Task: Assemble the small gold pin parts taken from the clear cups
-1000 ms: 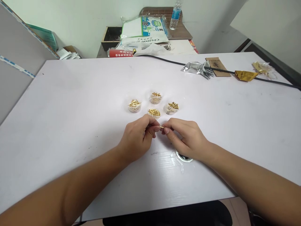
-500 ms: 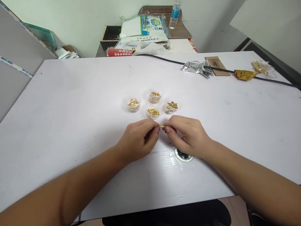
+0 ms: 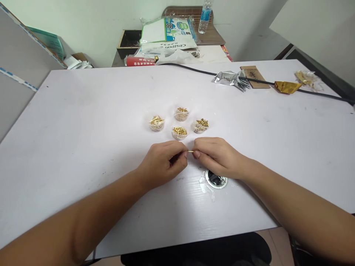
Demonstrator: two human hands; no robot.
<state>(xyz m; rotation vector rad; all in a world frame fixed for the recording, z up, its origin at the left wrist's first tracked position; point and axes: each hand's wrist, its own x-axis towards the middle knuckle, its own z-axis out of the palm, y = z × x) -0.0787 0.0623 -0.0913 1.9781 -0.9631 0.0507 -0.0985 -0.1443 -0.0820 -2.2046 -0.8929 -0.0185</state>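
Between my fingertips runs a thin gold metal pin (image 3: 190, 151), held level over the white table. My left hand (image 3: 166, 161) pinches its left end, and my right hand (image 3: 215, 155) pinches the right end, its fingers curled in. Only a short middle stretch of the pin shows; both ends are hidden by fingers. Just beyond my hands stand several small clear cups of gold metal parts: a near cup (image 3: 179, 137), a left cup (image 3: 156, 127) with longer thin pins, a far cup (image 3: 182, 117), and a right cup (image 3: 200, 129) with short pieces.
A round black cable hole (image 3: 216, 180) with clear tape lies under my right wrist. A black cable (image 3: 191, 70) crosses the table's back, by silver foil (image 3: 227, 78), cardboard (image 3: 255, 77) and gold foil (image 3: 287, 87). A water bottle (image 3: 205, 16) stands behind the table.
My right hand has rolled slightly, its fingers curling in more around the pin's end. Both hands still hold the pin in nearly the same place. The view has shifted slightly.
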